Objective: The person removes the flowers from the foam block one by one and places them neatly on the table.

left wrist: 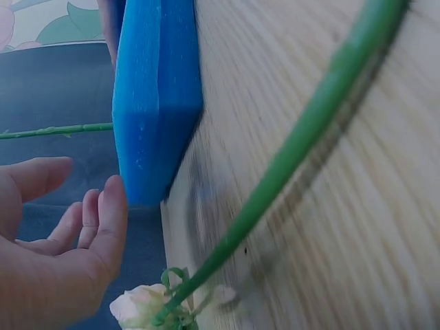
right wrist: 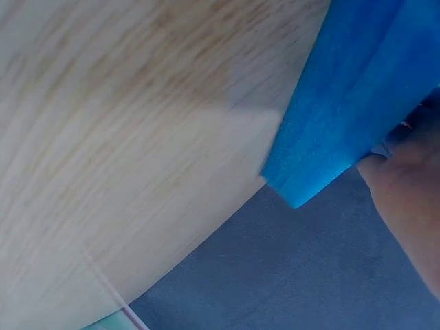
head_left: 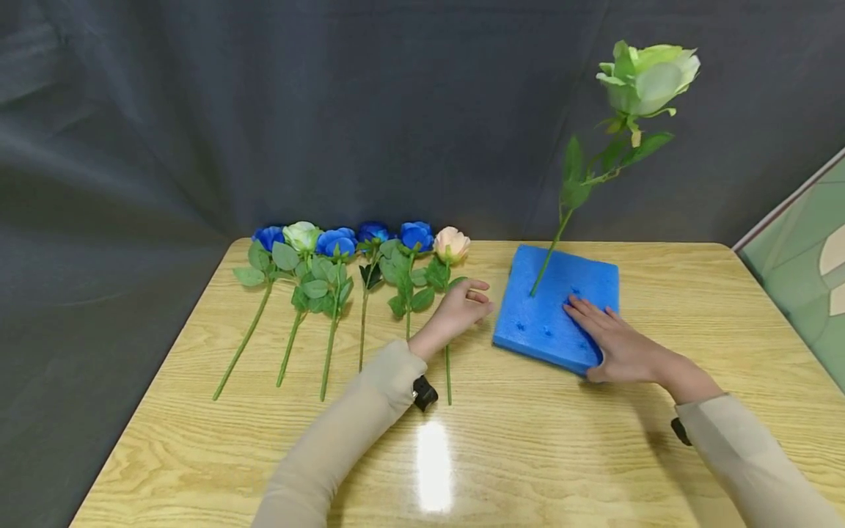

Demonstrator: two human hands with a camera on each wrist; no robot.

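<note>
A blue foam block (head_left: 548,323) lies on the wooden table (head_left: 528,440). A pale green rose (head_left: 647,77) stands upright with its stem stuck into the block's far part. My right hand (head_left: 594,323) lies flat on the block's near right corner, fingers straight, thumb at the front edge. My left hand (head_left: 478,297) hovers just left of the block over the stem of a peach rose (head_left: 452,243), which lies on the table. In the left wrist view the left hand (left wrist: 75,213) is relaxed and holds nothing, with the block (left wrist: 158,103) beyond it and the peach rose's stem (left wrist: 295,151) beside it.
Several blue roses (head_left: 337,242) and one whitish-green rose (head_left: 301,236) lie in a row at the table's far left, stems toward me. A dark grey curtain (head_left: 264,110) hangs behind. A patterned panel (head_left: 799,257) stands at the right edge.
</note>
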